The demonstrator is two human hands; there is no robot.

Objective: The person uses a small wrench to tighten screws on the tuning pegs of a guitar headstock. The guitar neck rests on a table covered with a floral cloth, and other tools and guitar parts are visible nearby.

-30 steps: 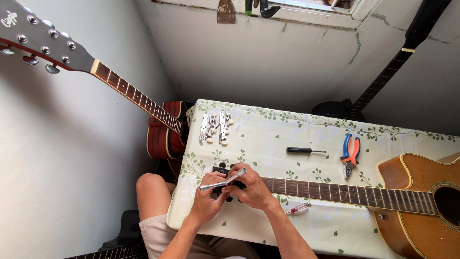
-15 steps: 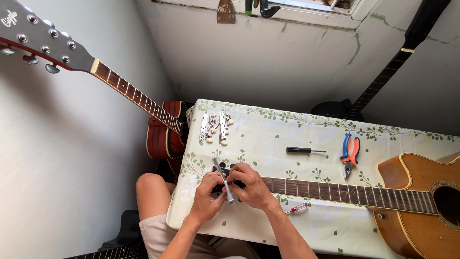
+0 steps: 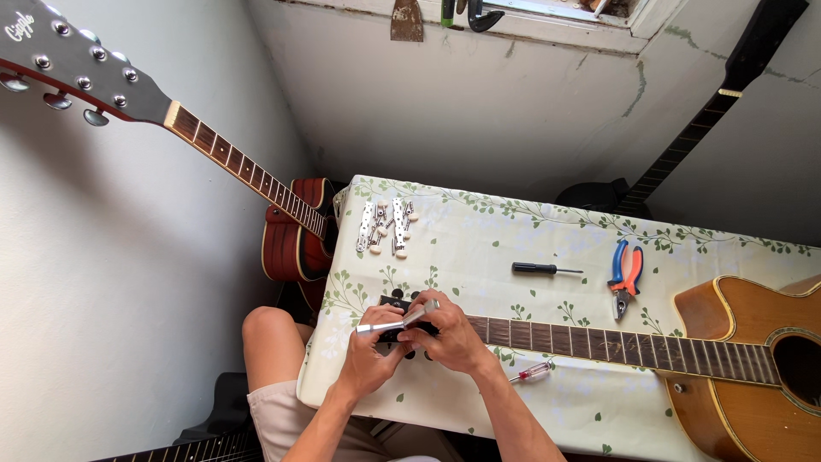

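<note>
A: Why does the acoustic guitar [image 3: 650, 351] lie flat along the surface [image 3: 479, 248]?

B: It puts the dark headstock [image 3: 402, 312] at the near-left edge, steadied by the right hand [image 3: 453, 338]. The left hand [image 3: 372, 355] has its grip pinched on a slim silver tool [image 3: 398, 321], angled across the headstock.

A: And the guitar?

B: Amber body, dark fretboard.
</note>
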